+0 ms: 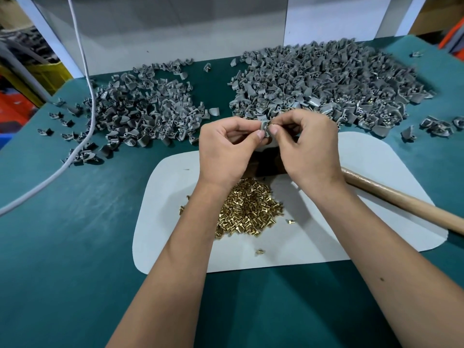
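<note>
My left hand [226, 149] and my right hand [307, 146] meet above the far edge of a white mat [326, 234]. Between their fingertips they pinch one small grey plastic part [265, 128]; my right thumb and finger also pinch a small brass piece against it. Under my wrists, a heap of brass inserts [248, 207] lies on the mat, with a few strays around it. A large pile of grey parts [326, 81] sits at the back right, and a flatter pile [145, 109] at the back left.
The table is covered in teal cloth [62, 234]. A wooden handle [401, 199] lies across the mat's right side. A grey cable [85, 116] runs down the left over the parts. A grey-white panel [175, 28] stands behind the piles.
</note>
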Available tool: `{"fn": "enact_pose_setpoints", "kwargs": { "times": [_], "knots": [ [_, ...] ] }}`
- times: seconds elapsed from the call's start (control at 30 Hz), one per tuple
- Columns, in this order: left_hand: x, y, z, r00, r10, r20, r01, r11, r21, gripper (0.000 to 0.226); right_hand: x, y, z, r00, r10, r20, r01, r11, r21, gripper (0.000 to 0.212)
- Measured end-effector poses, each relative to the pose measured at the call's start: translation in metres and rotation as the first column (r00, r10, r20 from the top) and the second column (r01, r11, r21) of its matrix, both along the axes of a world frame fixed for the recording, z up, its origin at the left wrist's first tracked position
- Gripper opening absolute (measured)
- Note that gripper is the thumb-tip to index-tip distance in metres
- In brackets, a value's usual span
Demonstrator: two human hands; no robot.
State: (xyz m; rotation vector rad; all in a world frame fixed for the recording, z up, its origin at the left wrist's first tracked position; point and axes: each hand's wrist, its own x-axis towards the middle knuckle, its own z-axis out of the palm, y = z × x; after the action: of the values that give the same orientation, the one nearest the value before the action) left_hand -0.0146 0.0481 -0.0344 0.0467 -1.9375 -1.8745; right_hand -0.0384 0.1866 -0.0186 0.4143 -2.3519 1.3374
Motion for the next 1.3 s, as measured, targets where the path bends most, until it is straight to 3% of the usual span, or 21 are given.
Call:
{"fn": "enact_pose_setpoints", "kwargs": {
  "times": [0.4,0.57,0.8,1.17,1.3],
  "knots": [
    [0.0,0.005,-0.002,0.999,0.043,0.001,-0.043,0.99,-0.136,0.028,0.004,-0.002,0.0,0.998,-0.06,-0.009,0.061,0.993,0.1,0.008],
    [0.002,0.004,-0.002,0.999,0.039,-0.032,-0.042,0.994,-0.1,0.025,0.008,-0.007,0.0,0.992,-0.085,-0.09,0.093,0.992,0.086,0.008],
    [0.004,-0.013,0.003,0.996,-0.083,-0.045,0.083,0.997,-0.009,0.041,0.004,0.002,0.001,0.986,0.087,-0.144,-0.074,0.993,0.096,0.012],
    [0.003,-0.016,0.002,0.973,-0.23,-0.026,0.231,0.957,0.172,0.017,-0.001,0.012,0.004,0.928,0.17,-0.332,-0.127,0.981,0.146,0.007],
    [0.003,-0.017,0.001,0.97,-0.238,-0.055,0.244,0.957,0.155,0.024,-0.001,0.011,0.003,0.935,0.166,-0.314,-0.124,0.981,0.15,0.008]
  ]
}}
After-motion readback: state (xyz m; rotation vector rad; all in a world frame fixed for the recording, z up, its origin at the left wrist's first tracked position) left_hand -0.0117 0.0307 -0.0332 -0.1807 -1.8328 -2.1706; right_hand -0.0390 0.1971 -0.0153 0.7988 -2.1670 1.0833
